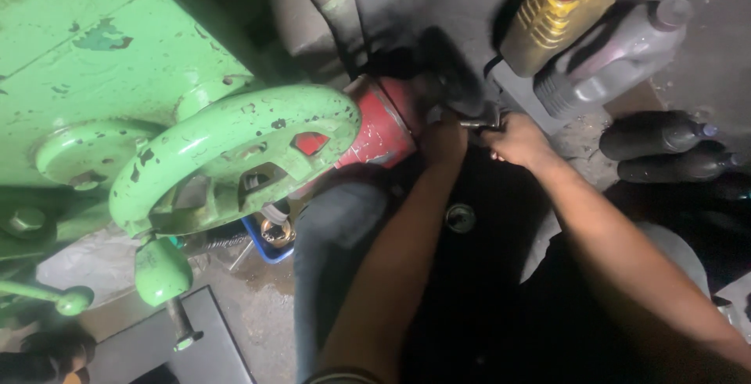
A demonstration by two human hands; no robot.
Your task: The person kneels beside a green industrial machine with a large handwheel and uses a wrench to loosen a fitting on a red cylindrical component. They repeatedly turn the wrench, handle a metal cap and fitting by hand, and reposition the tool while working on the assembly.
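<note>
The big green machine [94, 79] with its chipped handwheel [235, 157] filled my left side, and beyond my knees a red cylinder [383, 130] lay on the floor with a dark round part [450, 71] at its end. My left hand [444, 140] was closed around the dark fitting where the cylinder met that part, and my right hand [518, 140] gripped a small metal tool [479, 123] set against the same spot, the two hands just beside each other. To the right stood a yellow jug [559, 12] and a grey jug [618, 52], with two dark bottles [665, 149] lying near them.
</note>
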